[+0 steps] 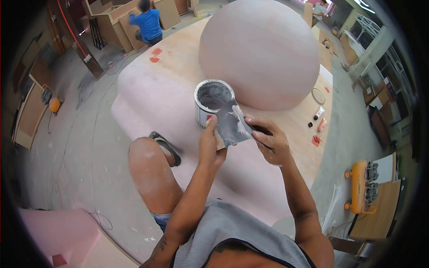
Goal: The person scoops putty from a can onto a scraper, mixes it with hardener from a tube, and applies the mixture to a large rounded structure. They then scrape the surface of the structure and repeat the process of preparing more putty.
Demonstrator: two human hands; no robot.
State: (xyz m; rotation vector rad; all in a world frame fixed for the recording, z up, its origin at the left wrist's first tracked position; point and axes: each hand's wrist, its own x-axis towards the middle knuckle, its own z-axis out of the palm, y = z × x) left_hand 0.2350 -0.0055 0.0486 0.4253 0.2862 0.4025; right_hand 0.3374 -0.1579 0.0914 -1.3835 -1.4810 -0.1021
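Observation:
My left hand (pixel 211 142) is closed on a grey putty scraper (pixel 231 126) with a flat, wide blade and a pale wooden-looking edge at the grip. Whitish-grey putty (pixel 241 119) is smeared along the blade's right side. Just right of it, my right hand (pixel 271 140) is closed around a thin dark piece, mostly hidden by the fingers, whose edge is near the putty. Behind the blade stands an open metal can (pixel 214 96) with grey residue on its inner wall, on the pale pink surface.
A large pinkish dome (pixel 261 53) rises behind the can. Tubes (pixel 319 113) and a ring (pixel 318 95) lie to the right on the platform (pixel 152 89). A yellow compressor (pixel 359 186) stands at the right. A person in blue (pixel 148 26) crouches by wooden cabinets; another person (pixel 320 11) is far back.

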